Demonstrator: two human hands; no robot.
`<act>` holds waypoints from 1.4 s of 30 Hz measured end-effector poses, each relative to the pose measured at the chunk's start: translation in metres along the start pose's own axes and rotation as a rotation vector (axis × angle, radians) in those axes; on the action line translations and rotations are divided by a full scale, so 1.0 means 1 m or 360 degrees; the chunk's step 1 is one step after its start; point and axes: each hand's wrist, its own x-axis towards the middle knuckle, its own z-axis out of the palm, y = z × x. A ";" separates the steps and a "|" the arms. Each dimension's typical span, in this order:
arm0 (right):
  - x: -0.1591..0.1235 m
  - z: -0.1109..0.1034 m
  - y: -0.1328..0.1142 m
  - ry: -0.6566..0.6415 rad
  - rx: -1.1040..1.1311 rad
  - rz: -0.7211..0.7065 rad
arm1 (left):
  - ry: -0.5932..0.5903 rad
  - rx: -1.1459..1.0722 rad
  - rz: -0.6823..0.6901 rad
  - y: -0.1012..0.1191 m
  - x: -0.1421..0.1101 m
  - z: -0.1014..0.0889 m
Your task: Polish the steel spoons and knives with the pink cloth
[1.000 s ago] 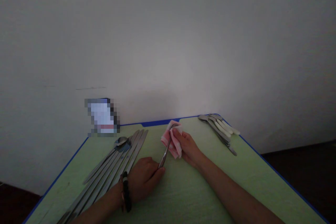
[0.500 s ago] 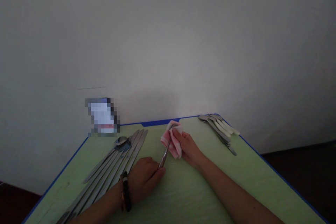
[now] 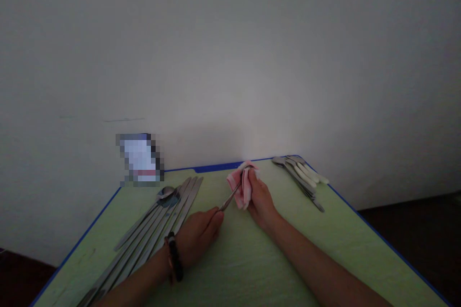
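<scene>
My left hand (image 3: 204, 230) is closed around the handle end of a metal spoon (image 3: 230, 197), which slants up and away to the right. The spoon's bowl end lies within a folded pink and white cloth (image 3: 237, 187), and only part of its rim shows. Pinching that cloth around the bowl is my right hand (image 3: 262, 201), its fingers partly hidden behind the fabric. Both hands are above the middle of the green table (image 3: 259, 268). A dark beaded bracelet (image 3: 175, 256) circles my left wrist.
Left of my hands lie several long metal knives (image 3: 151, 235) with a spoon (image 3: 166, 193) at their far end. At the far right rest several metal spoons (image 3: 300, 182) and white-handled cutlery (image 3: 306, 172). A blurred-out phone-like device (image 3: 139, 158) leans against the wall (image 3: 230, 57).
Both hands have shifted slightly: the cloth and spoon's bowl end moved right and away from me, my left hand rose a little, and the spoon now slants more to the right.
</scene>
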 end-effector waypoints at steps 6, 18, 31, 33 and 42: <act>0.002 -0.006 0.004 0.0206 -0.0436 -0.0435 | -0.0053 0.0030 0.0100 -0.002 -0.001 0.000; -0.006 -0.002 0.013 0.0104 -0.0428 -0.0211 | -0.0031 0.0175 0.0069 -0.002 0.000 0.001; -0.007 -0.002 0.010 -0.0275 -0.0590 -0.0162 | 0.0000 -0.0461 -0.0064 -0.002 -0.001 0.000; -0.007 -0.001 0.009 -0.0174 -0.0565 -0.0236 | -0.0010 -0.0346 -0.0056 -0.003 -0.001 -0.001; -0.014 0.006 -0.006 -0.0018 -0.0655 -0.0549 | 0.0057 -0.0202 -0.0036 0.000 -0.006 0.002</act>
